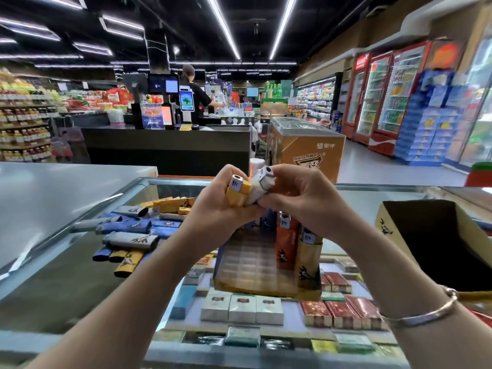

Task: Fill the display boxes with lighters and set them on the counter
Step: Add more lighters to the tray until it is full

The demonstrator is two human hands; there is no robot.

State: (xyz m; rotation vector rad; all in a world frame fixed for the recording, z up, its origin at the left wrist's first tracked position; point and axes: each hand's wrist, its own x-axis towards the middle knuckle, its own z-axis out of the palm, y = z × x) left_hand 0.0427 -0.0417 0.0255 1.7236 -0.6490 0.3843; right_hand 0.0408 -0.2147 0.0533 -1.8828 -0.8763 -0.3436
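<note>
My left hand [213, 206] grips a yellow lighter [237, 191] held upright above the glass counter [372, 198]. My right hand [298, 198] pinches a white lighter [262, 183] pressed against the yellow one. Right below the hands stands a display box [266, 275] with a gridded insert; a few lighters [286, 241], orange and tan, stand along its right side. A loose pile of lighters [133, 230] in blue, white and yellow lies on the counter to the left.
A second open cardboard box [431, 241] with a dark inside sits at the right. Cigarette packs [255, 310] lie under the glass. Beyond are a checkout desk [165, 145], a person at the tills, a chest freezer [306, 139] and drink fridges.
</note>
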